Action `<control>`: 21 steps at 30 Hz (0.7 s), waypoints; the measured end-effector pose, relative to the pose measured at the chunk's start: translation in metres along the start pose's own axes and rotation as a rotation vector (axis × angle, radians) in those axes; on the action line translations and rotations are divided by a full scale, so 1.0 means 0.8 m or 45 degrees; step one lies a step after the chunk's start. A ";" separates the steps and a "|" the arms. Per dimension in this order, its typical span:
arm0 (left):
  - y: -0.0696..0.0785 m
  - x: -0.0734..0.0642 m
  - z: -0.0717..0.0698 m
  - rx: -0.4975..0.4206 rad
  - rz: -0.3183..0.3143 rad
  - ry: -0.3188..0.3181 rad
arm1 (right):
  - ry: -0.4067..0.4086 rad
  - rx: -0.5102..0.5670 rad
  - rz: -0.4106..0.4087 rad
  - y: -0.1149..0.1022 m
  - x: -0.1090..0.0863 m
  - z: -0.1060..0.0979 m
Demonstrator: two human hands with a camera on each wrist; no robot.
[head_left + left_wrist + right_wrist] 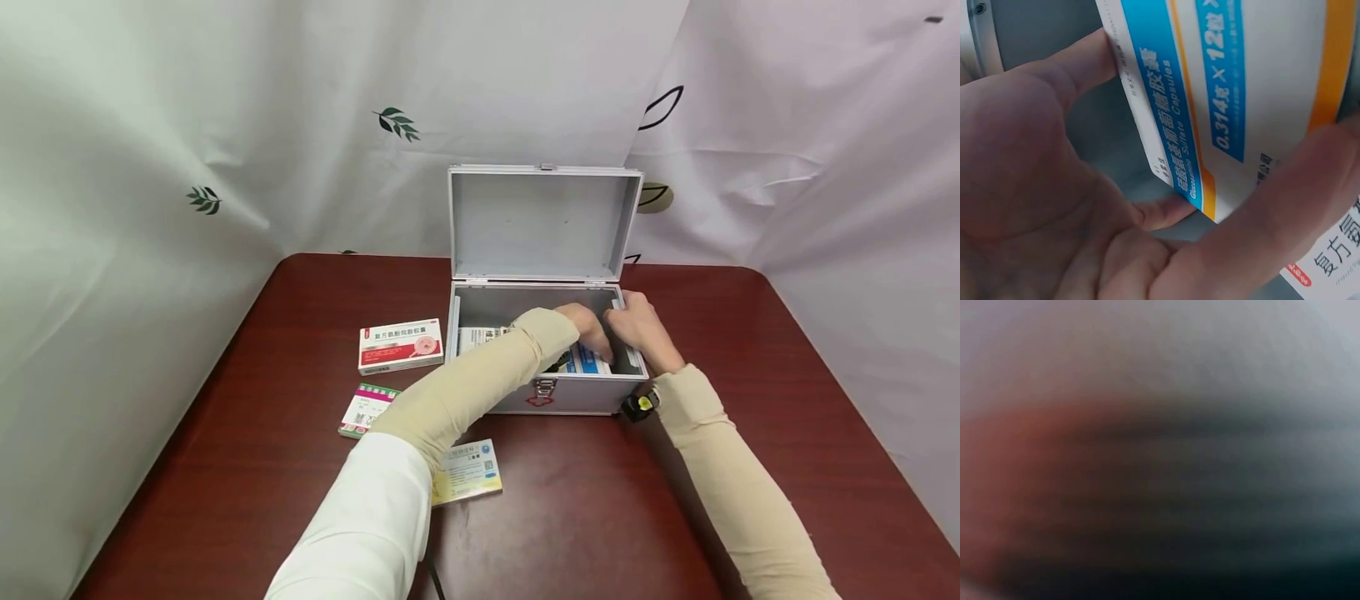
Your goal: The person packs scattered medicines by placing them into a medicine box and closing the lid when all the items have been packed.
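A silver metal case (577, 393) stands with its lid raised. My left hand (588, 331) reaches down inside, near the right end. It holds a white, blue and orange box of glucosamine sulfate capsules (1222, 94) between thumb and fingers; in the head view the hand partly covers this capsule box (590, 360). Below it in the left wrist view shows a white medicine box (1329, 265) with black characters. My right hand (642, 330) grips the case's right rim, fingers bent over the edge. The right wrist view is blurred.
Left of the case lies a red and white medicine box (401, 343). Nearer are a green, white and magenta box (365, 410) and a yellow and white box (472, 472), partly behind my left sleeve. Another white box (474, 337) lies in the case's left part. Curtains hang behind the table.
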State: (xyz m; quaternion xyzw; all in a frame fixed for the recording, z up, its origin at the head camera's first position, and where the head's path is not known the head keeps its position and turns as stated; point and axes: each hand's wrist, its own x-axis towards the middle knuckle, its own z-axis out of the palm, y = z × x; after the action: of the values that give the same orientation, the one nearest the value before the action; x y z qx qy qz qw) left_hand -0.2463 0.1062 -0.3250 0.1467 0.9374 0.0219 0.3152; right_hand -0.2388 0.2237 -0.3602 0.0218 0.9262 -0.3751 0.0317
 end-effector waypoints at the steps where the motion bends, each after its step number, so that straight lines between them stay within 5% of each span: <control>1: -0.001 0.001 0.003 -0.001 0.015 0.024 | 0.001 0.003 -0.002 0.000 0.000 0.001; 10: 0.001 0.018 0.016 0.007 0.049 0.119 | 0.000 -0.006 -0.018 -0.002 -0.001 -0.002; 21: -0.001 0.019 0.016 0.018 0.063 0.091 | -0.017 0.009 0.002 0.000 0.000 -0.001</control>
State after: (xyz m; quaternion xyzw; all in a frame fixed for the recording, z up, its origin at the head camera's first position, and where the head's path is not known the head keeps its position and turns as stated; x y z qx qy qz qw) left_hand -0.2505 0.1092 -0.3446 0.1711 0.9442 0.0281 0.2800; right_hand -0.2388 0.2239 -0.3595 0.0201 0.9246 -0.3785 0.0379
